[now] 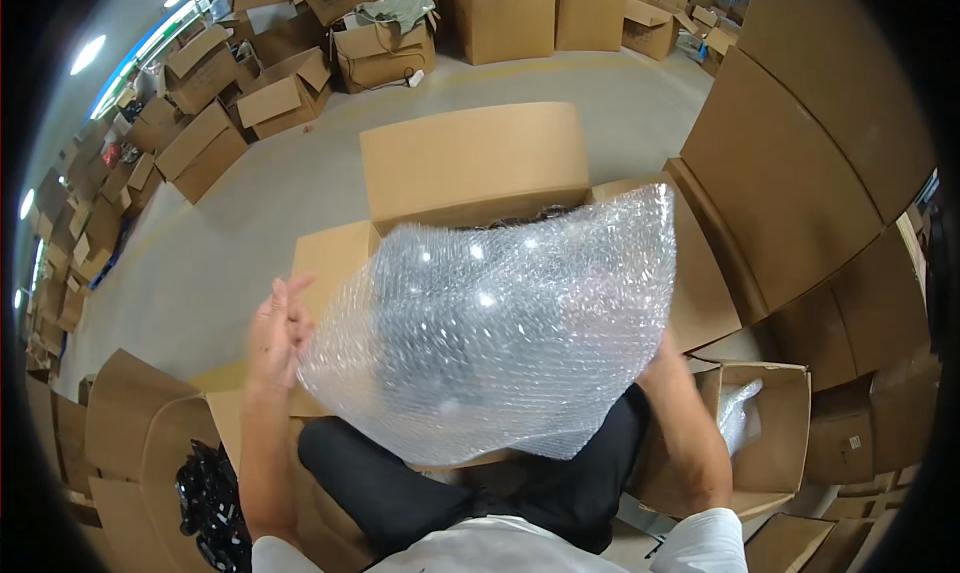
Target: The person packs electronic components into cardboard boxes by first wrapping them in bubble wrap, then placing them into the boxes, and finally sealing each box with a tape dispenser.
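A large sheet of clear bubble wrap [490, 323] spreads in front of me, above my lap and over an open cardboard box [475, 163]. Beside the sheet's left edge is my left hand [280, 335], its fingers apart and partly stretched upward, slightly blurred. At the right edge my right hand [660, 361] reaches behind the wrap, which hides its fingers. Dark contents show in a thin strip between the wrap and the box's far wall; the wrap covers the rest.
An open box with black plastic-looking items [210, 508] stands at my lower left. To my right, a smaller carton [780, 423] holds a piece of clear wrap. Tall cardboard boxes [800, 153] rise at the right. Several cartons [285, 93] line the far floor.
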Available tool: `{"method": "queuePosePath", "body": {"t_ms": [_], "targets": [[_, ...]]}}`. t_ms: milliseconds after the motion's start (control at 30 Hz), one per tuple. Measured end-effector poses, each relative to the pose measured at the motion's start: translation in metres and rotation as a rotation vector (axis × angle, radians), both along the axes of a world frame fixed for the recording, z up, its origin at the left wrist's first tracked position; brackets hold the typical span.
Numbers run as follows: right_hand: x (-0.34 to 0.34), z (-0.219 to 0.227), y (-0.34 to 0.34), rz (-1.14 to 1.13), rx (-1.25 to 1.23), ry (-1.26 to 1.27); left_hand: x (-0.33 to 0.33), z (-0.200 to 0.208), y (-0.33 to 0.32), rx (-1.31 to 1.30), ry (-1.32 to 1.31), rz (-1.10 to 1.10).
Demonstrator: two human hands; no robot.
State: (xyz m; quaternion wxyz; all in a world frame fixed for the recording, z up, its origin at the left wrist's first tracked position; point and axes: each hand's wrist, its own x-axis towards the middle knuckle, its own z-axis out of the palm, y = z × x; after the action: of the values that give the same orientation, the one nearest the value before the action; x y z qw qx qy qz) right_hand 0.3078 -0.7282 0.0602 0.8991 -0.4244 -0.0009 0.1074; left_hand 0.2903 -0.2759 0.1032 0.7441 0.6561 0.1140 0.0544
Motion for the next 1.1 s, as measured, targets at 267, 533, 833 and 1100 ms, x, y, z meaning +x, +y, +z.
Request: {"method": "queuePosePath", "body": {"t_ms": [267,533,833,1100], "targets": [[-0.03,-0.104,-0.036,0.222,0.142,0.136,-0.006,-0.095,-0.033,-1.002,0.204,-0.912],[-0.075,-0.084,0.075,0.208,-0.131,-0.032,-0.048,-0.063,-0.015,0.122,0.091,-0.544],[-0.235,-0.102,-0.085,0.312,-0.345,-0.296,-0.039,-0.024,0.036,-0.146,-0.036,-0.003],[0.002,0.033,0.015,-0.271,-0.486,-0.274,-0.004,0.005,0.039,-0.221,-0.114,0.77]]}}
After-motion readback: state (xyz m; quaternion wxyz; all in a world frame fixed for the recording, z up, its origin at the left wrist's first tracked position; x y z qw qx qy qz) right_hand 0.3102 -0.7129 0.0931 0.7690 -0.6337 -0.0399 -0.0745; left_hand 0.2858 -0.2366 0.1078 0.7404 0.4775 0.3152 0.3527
